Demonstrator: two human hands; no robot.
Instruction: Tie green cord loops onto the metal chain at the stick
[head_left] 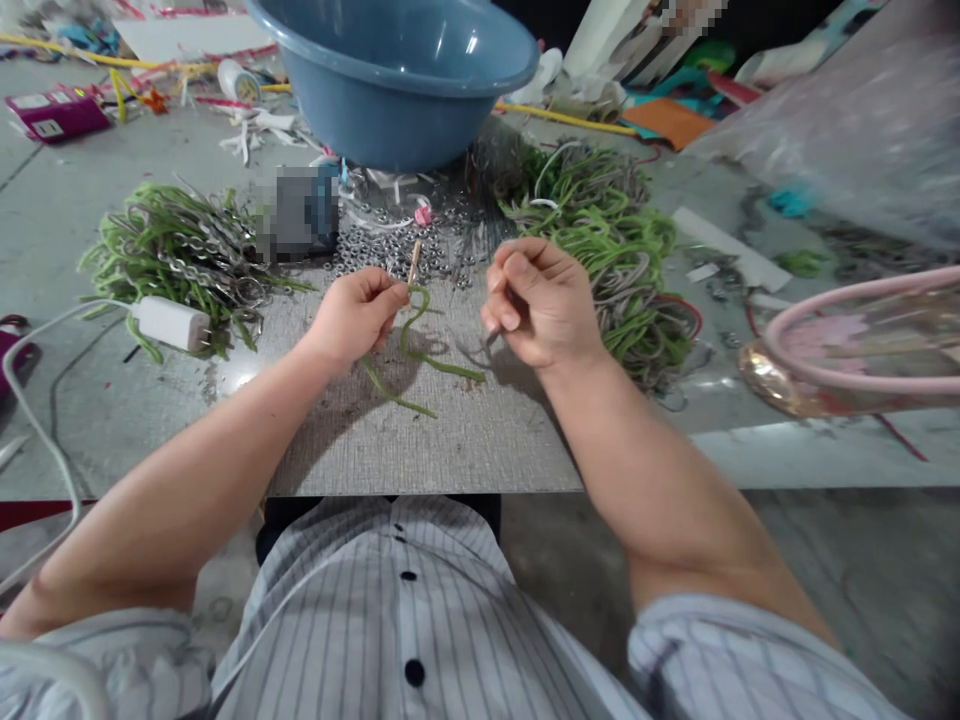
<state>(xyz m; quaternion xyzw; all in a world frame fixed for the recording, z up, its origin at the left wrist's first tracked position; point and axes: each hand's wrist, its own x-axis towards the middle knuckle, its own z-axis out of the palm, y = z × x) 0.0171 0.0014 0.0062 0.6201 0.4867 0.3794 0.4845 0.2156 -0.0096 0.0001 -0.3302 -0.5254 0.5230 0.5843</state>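
My left hand [360,315], closed in a pinch, holds a green cord [442,368] whose loose ends trail onto the grey board. A thin tan stick-like piece [415,262] rises from the same fingertips; what it is I cannot tell. To the right, my right hand [540,300] is curled shut, with a thin grey cord [474,352] hanging below its fingers, slightly blurred. Small silver metal pieces [450,262] lie scattered just beyond both hands. Beside my right hand is a heap of green and grey cords [626,260].
A blue basin [405,110] stands at the back. On the left lie a cord bundle with metal clasps [172,250], a white charger [171,324] and its cable. A pink-handled clear bag [847,350] is at right. The table's front edge runs near my waist.
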